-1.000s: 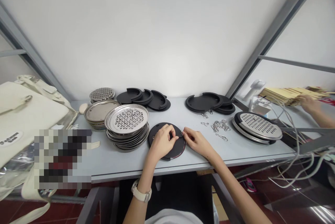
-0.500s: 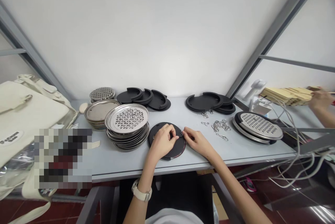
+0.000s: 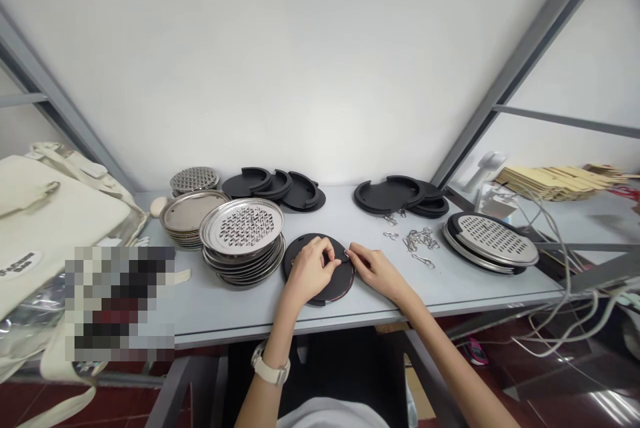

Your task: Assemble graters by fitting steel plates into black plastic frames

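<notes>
A round black plastic holder (image 3: 341,279) lies flat near the table's front edge, partly hidden by my left hand (image 3: 314,269). That hand rests over it, thumb and fingers curled into a pinch; whatever they hold, if anything, is too small to make out. At the holder's right rim, my right hand (image 3: 373,267) pinches a small shiny metal clip (image 3: 346,253). Several loose wire clips (image 3: 419,239) lie in a pile to the right. Just left of the holder stands a stack of round metal grater plates (image 3: 245,227).
More metal plates (image 3: 193,211) stand at the back left. Black holders (image 3: 247,183) lean along the wall, with others (image 3: 387,195) at the back right. Assembled graters (image 3: 497,239) lie at right. A cream bag (image 3: 60,215) sits far left; white cables (image 3: 565,321) hang at right.
Both my hands stay almost still at the black holder. Another person's hand at the far right has left the view.
</notes>
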`<state>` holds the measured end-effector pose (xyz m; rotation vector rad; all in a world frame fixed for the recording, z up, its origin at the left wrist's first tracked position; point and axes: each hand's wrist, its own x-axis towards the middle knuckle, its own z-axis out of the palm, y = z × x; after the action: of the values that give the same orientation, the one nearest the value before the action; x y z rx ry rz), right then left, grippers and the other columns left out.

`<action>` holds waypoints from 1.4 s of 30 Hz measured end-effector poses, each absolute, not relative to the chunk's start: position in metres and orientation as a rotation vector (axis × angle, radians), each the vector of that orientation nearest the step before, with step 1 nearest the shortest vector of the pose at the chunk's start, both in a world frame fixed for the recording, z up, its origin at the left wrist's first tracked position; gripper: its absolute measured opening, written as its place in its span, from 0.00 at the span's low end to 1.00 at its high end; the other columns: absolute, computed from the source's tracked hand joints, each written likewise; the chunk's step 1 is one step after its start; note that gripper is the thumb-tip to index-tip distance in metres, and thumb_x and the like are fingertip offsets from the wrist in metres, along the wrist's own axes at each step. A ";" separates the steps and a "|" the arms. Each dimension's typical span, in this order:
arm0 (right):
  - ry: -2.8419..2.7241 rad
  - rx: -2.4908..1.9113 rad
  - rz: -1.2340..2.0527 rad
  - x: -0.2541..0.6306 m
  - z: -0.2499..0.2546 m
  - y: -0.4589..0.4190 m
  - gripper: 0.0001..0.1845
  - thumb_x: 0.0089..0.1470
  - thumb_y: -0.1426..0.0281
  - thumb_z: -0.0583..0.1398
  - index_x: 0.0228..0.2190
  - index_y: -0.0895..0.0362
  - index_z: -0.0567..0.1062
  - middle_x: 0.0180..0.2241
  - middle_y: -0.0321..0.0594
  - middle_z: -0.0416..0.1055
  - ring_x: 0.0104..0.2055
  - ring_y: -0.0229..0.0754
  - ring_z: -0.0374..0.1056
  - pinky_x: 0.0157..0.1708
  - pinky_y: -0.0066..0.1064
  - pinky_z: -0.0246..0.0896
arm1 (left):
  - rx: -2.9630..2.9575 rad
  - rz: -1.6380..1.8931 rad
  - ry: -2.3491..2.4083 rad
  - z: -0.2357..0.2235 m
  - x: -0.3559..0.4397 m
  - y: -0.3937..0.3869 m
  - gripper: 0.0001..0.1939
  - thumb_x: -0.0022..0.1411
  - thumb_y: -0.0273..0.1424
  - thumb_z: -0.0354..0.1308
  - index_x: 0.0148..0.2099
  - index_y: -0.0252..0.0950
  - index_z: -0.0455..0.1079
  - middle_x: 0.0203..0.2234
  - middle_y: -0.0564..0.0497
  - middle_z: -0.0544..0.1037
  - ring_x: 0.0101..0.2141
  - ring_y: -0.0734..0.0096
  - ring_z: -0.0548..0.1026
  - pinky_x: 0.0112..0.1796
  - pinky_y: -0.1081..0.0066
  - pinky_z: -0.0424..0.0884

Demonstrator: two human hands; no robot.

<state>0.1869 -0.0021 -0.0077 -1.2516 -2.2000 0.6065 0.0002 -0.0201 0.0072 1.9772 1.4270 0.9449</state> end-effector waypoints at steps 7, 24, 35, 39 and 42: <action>-2.168 -1.253 0.615 0.186 -0.009 -0.003 0.16 0.63 0.64 0.48 0.23 0.54 0.58 0.18 0.29 0.55 0.21 0.35 0.52 0.24 0.27 0.47 | 1.977 0.948 1.422 0.008 -0.001 -0.021 0.07 0.57 0.27 0.59 0.30 0.38 0.62 0.30 0.55 0.68 0.27 0.75 0.65 0.32 0.72 0.62; -2.191 -1.264 0.577 0.185 -0.013 -0.001 0.18 0.65 0.61 0.46 0.24 0.54 0.57 0.19 0.31 0.57 0.21 0.36 0.56 0.25 0.28 0.47 | 1.984 0.962 1.414 0.005 -0.001 -0.019 0.07 0.57 0.27 0.59 0.30 0.38 0.62 0.30 0.56 0.68 0.27 0.75 0.64 0.31 0.73 0.61; -2.187 -1.281 0.558 0.184 -0.012 -0.002 0.19 0.65 0.62 0.47 0.23 0.54 0.58 0.19 0.31 0.58 0.21 0.36 0.56 0.25 0.27 0.48 | 1.981 0.970 1.405 0.005 -0.001 -0.020 0.08 0.57 0.27 0.59 0.30 0.38 0.61 0.30 0.56 0.68 0.28 0.75 0.64 0.31 0.74 0.60; -2.202 -1.276 0.563 0.184 -0.010 -0.002 0.18 0.65 0.63 0.47 0.23 0.54 0.58 0.19 0.31 0.58 0.21 0.36 0.57 0.26 0.27 0.48 | 1.979 0.966 1.406 0.005 0.000 -0.020 0.08 0.57 0.27 0.59 0.30 0.38 0.62 0.30 0.56 0.68 0.27 0.75 0.64 0.31 0.74 0.60; -2.220 -1.265 0.564 0.185 -0.010 -0.001 0.18 0.65 0.63 0.46 0.23 0.54 0.58 0.19 0.31 0.58 0.21 0.37 0.57 0.26 0.27 0.49 | 1.987 0.961 1.417 0.005 0.000 -0.019 0.08 0.56 0.27 0.60 0.30 0.38 0.62 0.30 0.56 0.68 0.27 0.76 0.64 0.32 0.73 0.60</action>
<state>0.1849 -0.0013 -0.0102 -1.2646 -2.2204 0.5638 -0.0004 -0.0191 0.0051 1.9875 1.4171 0.9610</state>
